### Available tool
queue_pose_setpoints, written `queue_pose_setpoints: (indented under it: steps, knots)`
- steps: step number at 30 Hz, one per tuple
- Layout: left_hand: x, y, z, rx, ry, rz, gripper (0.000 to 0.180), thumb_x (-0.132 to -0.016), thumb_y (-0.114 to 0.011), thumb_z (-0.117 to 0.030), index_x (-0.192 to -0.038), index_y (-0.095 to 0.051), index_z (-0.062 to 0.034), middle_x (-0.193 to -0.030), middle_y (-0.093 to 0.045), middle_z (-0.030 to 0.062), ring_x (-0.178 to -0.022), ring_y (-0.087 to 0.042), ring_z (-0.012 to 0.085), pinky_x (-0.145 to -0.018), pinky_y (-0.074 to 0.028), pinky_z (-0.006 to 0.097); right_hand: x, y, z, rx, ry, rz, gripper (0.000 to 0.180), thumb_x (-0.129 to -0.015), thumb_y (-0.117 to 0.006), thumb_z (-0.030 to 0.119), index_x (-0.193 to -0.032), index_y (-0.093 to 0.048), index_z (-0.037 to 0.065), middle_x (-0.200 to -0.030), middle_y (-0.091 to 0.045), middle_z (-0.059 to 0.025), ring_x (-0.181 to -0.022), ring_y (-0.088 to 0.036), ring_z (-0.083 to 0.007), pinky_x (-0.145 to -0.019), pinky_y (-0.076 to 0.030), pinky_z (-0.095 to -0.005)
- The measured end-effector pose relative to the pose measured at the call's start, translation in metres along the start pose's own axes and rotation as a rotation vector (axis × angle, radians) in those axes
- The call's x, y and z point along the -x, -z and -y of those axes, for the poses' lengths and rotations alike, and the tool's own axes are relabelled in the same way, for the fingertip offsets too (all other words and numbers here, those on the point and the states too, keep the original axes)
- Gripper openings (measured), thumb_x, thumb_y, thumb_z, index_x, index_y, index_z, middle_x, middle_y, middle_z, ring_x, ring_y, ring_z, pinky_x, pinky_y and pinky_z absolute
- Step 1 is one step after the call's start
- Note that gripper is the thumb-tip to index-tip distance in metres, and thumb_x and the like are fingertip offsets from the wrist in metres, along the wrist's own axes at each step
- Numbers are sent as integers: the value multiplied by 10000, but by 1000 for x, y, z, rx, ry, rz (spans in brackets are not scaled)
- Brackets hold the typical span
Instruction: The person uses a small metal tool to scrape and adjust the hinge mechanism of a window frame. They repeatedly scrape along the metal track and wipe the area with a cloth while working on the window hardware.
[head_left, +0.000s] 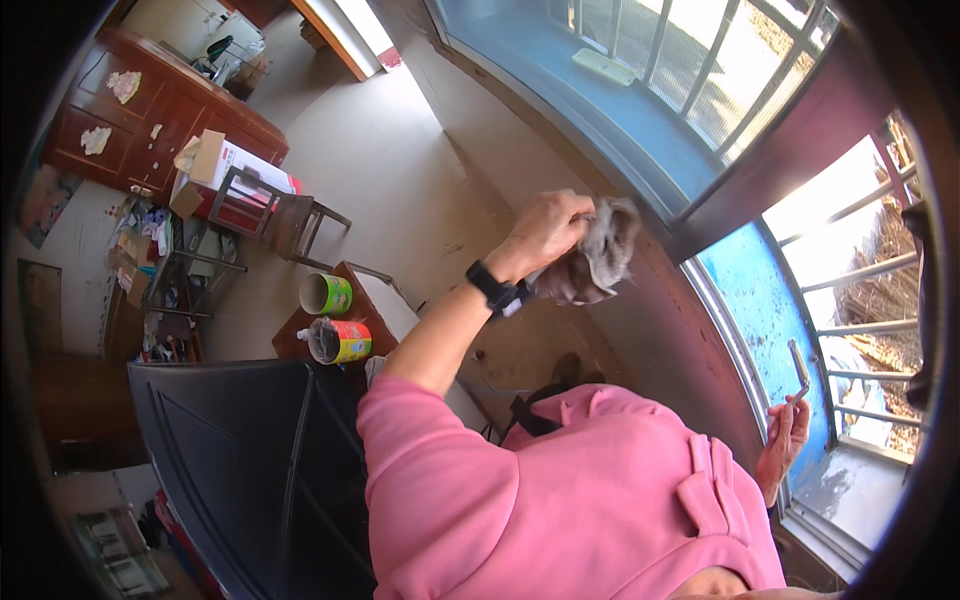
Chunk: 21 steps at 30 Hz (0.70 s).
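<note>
My left hand point(550, 232), with a black watch on its wrist, is closed on a crumpled grey-white rag point(608, 250). The rag hangs out past the fingers, in front of the wall below the window. Over at the right, my right hand point(787, 440) is at the blue window sill point(745, 290). Its thumb and fingers close round the lower end of a bent metal window handle point(802, 368). Part of this hand is hidden behind my pink top.
Barred windows with a dark red frame point(770, 140) run along the right. At the left are a green tin point(326, 294), a red-and-yellow tub point(340, 341) and a large black panel point(230, 440). Farther off stand a wooden chair point(290, 225), a cardboard box point(205, 160) and a red-brown cabinet point(160, 110).
</note>
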<state>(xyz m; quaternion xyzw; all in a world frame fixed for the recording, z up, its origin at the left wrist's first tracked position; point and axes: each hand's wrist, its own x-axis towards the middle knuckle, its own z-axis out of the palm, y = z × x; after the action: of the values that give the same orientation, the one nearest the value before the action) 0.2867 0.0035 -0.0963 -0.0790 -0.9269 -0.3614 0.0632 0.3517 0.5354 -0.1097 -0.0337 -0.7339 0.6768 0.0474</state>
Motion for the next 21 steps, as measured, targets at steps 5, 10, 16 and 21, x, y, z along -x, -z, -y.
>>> queue_pose_setpoints:
  steps: [5, 10, 16, 21]
  knots:
    - [47, -43, 60, 603, 97, -252, 180, -1048, -602, -169, -1136, -696, -43, -1067, -671, -23, -948, -643, 101, -823, -533, 292, 3, -8, 5, 119, 8, 67, 113, -1072, -606, 168, -1151, -643, 96, -824, -646, 8, -596, -349, 0, -524, -240, -172]
    - [116, -69, 91, 1210, 298, -438, 305, -1078, -551, -249, -1363, -594, -149, -1225, -666, -12, -1144, -610, 113, -932, -539, 343, -16, -6, 5, 180, 8, 180, 105, -1063, -624, 179, -1134, -643, 105, -811, -650, 12, -588, -341, 4, -516, -231, -176]
    - [174, -102, 147, 1456, 468, -938, 267, -1080, -533, -252, -1301, -600, -119, -1223, -676, 43, -1175, -632, 224, -1047, -521, 440, -21, -13, -12, 295, -41, 404, 120, -1053, -647, 222, -1113, -635, 120, -772, -656, 39, -575, -331, 12, -516, -215, -181]
    - [231, -162, 186, 1969, 835, -1018, 452, -1070, -438, -430, -1189, -666, -58, -1185, -704, 126, -1123, -671, 305, -967, -567, 519, -21, -41, -22, 361, -62, 555, 102, -1050, -641, 210, -1066, -641, 110, -765, -647, 49, -576, -326, -2, -521, -233, -202]
